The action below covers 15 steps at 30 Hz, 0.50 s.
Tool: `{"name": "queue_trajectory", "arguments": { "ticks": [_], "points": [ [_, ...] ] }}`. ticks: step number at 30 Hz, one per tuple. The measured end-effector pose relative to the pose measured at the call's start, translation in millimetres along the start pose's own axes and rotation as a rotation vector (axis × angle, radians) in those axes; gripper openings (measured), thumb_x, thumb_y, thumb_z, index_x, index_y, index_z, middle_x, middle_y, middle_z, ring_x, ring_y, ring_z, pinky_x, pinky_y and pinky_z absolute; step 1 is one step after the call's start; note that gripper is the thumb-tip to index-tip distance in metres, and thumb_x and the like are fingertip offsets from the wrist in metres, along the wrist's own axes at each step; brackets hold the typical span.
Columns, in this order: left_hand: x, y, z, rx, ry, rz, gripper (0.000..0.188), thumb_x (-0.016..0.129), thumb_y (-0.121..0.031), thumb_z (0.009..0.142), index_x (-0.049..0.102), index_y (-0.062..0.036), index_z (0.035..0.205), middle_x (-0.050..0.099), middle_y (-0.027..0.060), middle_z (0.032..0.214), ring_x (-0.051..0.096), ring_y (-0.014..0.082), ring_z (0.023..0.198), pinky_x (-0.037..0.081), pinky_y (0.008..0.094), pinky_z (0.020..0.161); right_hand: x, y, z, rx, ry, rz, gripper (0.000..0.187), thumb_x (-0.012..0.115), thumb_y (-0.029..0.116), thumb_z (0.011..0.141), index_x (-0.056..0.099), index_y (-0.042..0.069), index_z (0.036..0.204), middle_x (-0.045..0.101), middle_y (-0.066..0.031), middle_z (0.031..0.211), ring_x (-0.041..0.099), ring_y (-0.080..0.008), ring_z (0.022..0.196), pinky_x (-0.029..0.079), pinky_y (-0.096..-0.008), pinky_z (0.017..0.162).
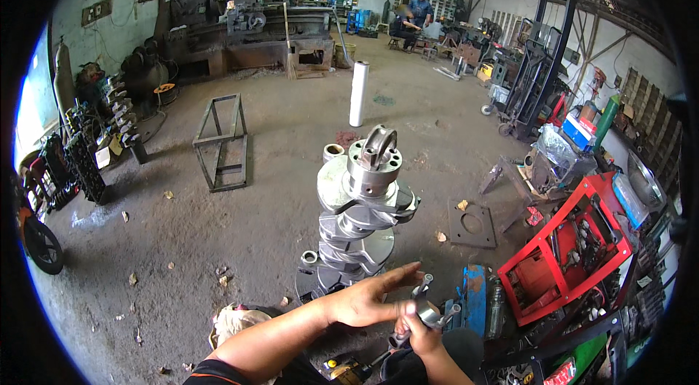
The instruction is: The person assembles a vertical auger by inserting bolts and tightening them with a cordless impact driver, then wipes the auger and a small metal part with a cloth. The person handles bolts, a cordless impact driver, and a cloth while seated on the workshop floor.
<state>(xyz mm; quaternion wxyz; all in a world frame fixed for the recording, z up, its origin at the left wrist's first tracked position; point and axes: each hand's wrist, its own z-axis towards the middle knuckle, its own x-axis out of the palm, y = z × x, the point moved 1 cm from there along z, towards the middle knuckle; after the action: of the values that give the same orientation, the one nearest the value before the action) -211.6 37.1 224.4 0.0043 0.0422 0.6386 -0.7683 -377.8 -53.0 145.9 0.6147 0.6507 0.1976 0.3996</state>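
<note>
My left hand [368, 300] reaches across in front of me, fingers stretched out flat and its thumb against a metal connecting rod [428, 312]. My right hand [422, 335] grips that rod from below, its forked, bolted end pointing up. Just beyond my hands, a large bare-metal crankshaft [357, 228] stands upright on the floor, its flange with bolt holes at the top. Beside it are two ring-shaped metal ends, an upper ring [333, 150] and a lower ring [309, 258]; their lower parts are partly hidden. A yellow and black tool [341, 369] lies below my forearms.
At the right a red metal stand [557, 254] holds tools, near a blue metal piece [474, 298]. A square plate with a hole [472, 224] lies on the floor. Ahead are a steel frame [220, 143] and a white cylinder [358, 94]. Two people [415, 15] are far back.
</note>
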Motion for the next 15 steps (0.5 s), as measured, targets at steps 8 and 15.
{"name": "queue_trajectory", "arguments": {
  "ticks": [8,15],
  "points": [
    [16.0,13.3,18.0,0.039,-0.22,0.038,0.033,0.053,-0.023,0.106,0.062,0.0003,0.128,0.068,0.0075,0.115,0.06,0.0131,0.107,0.047,0.0307,0.096,-8.1,1.1,-8.3,0.091,-0.037,-0.253,0.025,0.072,0.025,0.092,0.059,0.008,0.079,0.056,0.0008,0.056,0.054,-0.0107,0.047,0.04,-0.0285,0.046],
    [17.7,29.6,24.3,0.068,-0.235,-0.128,0.033,0.058,-0.018,0.104,0.057,-0.001,0.132,0.067,0.0047,0.11,0.062,0.0113,0.1,0.05,0.0286,0.091,-11.3,6.1,-8.0,0.029,-0.028,-0.394,0.029,0.071,0.029,0.092,0.058,0.008,0.076,0.055,0.0006,0.055,0.055,-0.0127,0.049,0.041,-0.0311,0.048]
  ]
}}
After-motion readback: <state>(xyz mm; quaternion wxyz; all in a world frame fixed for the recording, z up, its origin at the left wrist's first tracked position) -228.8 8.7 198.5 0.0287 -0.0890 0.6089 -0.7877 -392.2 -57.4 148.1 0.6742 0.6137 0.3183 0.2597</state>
